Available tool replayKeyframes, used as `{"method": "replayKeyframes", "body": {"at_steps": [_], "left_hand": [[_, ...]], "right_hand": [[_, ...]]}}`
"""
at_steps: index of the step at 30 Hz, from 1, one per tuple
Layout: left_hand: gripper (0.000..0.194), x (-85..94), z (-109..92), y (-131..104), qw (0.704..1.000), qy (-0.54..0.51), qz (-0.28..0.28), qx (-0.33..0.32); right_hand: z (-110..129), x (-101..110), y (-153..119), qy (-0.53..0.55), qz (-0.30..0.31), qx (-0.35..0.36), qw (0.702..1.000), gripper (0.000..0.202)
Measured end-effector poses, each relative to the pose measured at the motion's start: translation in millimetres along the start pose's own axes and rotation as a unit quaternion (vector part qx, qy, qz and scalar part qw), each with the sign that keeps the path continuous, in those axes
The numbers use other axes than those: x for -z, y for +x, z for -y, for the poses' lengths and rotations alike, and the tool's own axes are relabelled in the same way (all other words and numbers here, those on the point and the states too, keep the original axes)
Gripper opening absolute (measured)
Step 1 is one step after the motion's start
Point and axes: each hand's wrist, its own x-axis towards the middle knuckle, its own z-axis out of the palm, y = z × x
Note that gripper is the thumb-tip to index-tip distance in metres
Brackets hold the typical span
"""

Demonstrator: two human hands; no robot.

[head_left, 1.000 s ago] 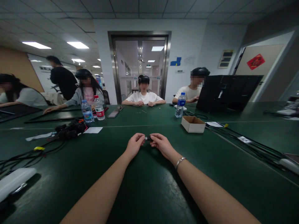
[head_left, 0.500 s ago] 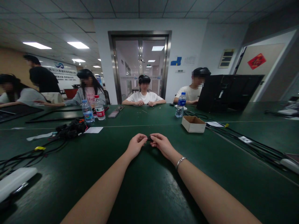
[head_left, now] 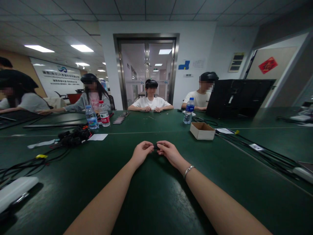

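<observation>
A small dark object (head_left: pixel 155 147) sits between my two hands, over the middle of the green table (head_left: pixel 151 195). Its kind is too small to make out, and fingers cover most of it. My left hand (head_left: pixel 142 152) pinches its left end between thumb and fingertips. From the other side, my right hand (head_left: pixel 168 151) grips the right end the same way, with a silver bracelet (head_left: pixel 188 172) on that wrist. Both forearms reach forward low over the tabletop.
An open cardboard box (head_left: pixel 202 133) stands right of my hands, with a water bottle (head_left: pixel 189 111) behind it. Two more bottles, a paper slip (head_left: pixel 98 137) and a tangle of black gear (head_left: pixel 74 135) lie left. Cables (head_left: pixel 261 151) run along the right. Several people sit around the table.
My hands keep their pinch on the dark object, almost unmoved. At far left, a standing person has moved left, mostly out of sight, and the dark frame on the table now looks flatter.
</observation>
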Motion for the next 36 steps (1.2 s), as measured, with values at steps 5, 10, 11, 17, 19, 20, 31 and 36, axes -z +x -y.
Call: {"method": "replayKeyframes", "body": {"at_steps": [5,10,11,17,19,20,31,36], "left_hand": [[0.023,1.4,-7,-6,0.999,0.013,0.000,-0.030],[0.030,1.3,-2,-3,1.000,-0.017,-0.008,-0.016],[0.030,1.3,0,-1,1.000,-0.027,-0.007,-0.004],[0.022,1.7,4,2,1.000,-0.016,0.007,0.008],[0.021,2.0,1,0,1.000,-0.004,0.006,-0.014],[0.021,2.2,0,-1,1.000,-0.001,0.009,-0.022],[0.028,0.5,4,2,1.000,-0.019,-0.007,-0.003],[0.023,1.6,2,1,1.000,0.012,0.005,-0.023]], "right_hand": [[-1,0,1,0.001,0.005,0.001,1.000,0.030],[-2,0,1,0.000,0.000,-0.001,1.000,0.029],[-2,1,1,-0.001,0.000,0.000,1.000,0.029],[-2,1,2,-0.001,0.002,0.000,1.000,0.031],[-1,0,1,0.002,0.001,-0.001,1.000,0.032],[0,0,1,0.003,0.001,-0.001,1.000,0.032],[1,0,0,0.008,0.006,0.002,1.000,0.032],[0,1,1,0.007,0.008,0.006,1.000,0.031]]}}
